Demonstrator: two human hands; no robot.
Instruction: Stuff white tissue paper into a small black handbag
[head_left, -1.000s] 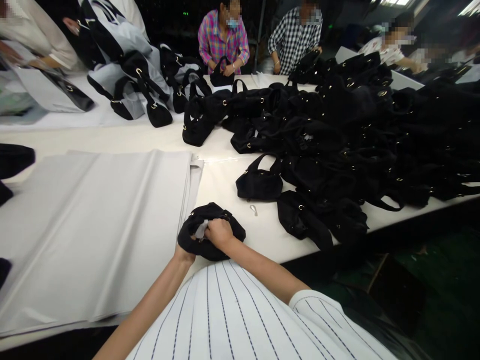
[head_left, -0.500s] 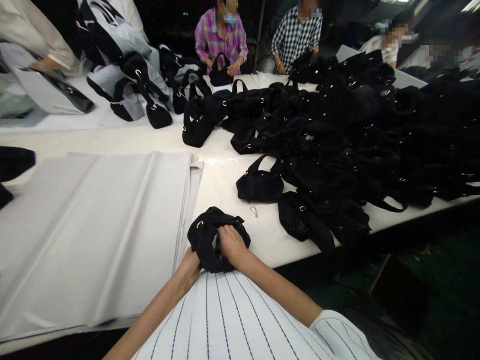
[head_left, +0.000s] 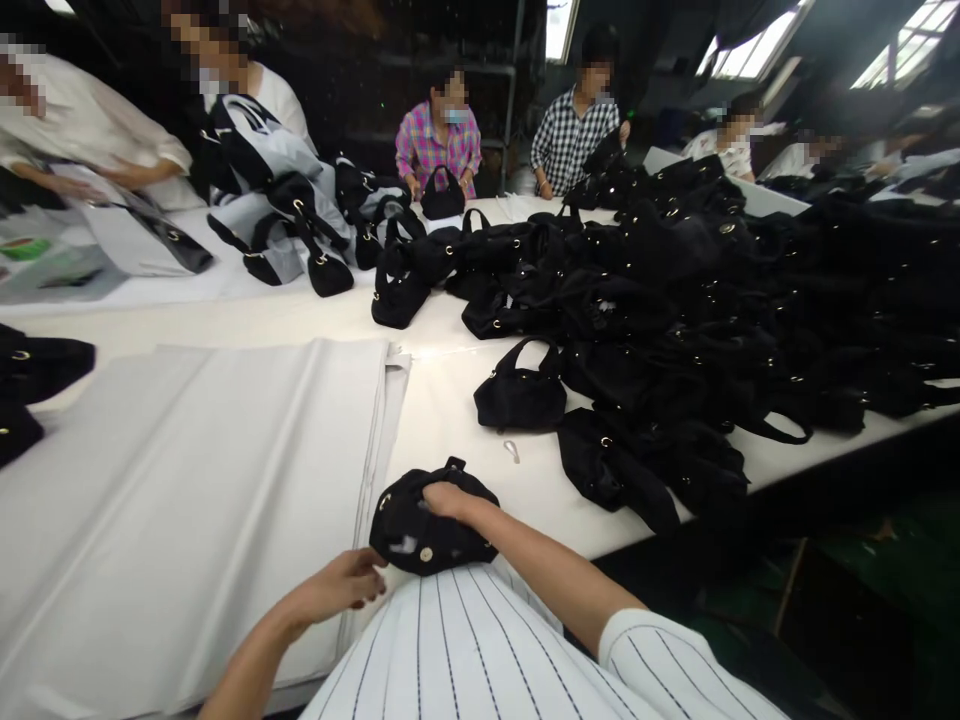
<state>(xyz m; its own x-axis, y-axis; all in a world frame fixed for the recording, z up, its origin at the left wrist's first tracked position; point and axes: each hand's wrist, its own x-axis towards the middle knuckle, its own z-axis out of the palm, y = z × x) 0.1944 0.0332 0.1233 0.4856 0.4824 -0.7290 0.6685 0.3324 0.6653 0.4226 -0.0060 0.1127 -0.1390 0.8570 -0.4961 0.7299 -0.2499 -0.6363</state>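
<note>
A small black handbag (head_left: 469,545) with gold-coloured fittings lies at the table edge against my striped shirt. Into its opening reaches my right hand (head_left: 447,499); the fingers are hidden inside, so their grip does not show. Just off the bag's lower left side is my left hand (head_left: 341,585), its fingers loosely bent and apart, holding nothing. A round gold-coloured snap and a small pale patch show on the bag's near side.
Large grey-white sheets (head_left: 225,500) cover the table on the left. A big pile of black handbags (head_left: 660,310) spreads to the right, with one small bag (head_left: 521,400) at its near edge. A small pale clip-like piece (head_left: 511,451) lies nearby. Several co-workers stand across the table.
My left hand has come off the bag and moved left. My right hand now sits deeper in the bag's opening, and the bag has turned. The camera has tilted up.
</note>
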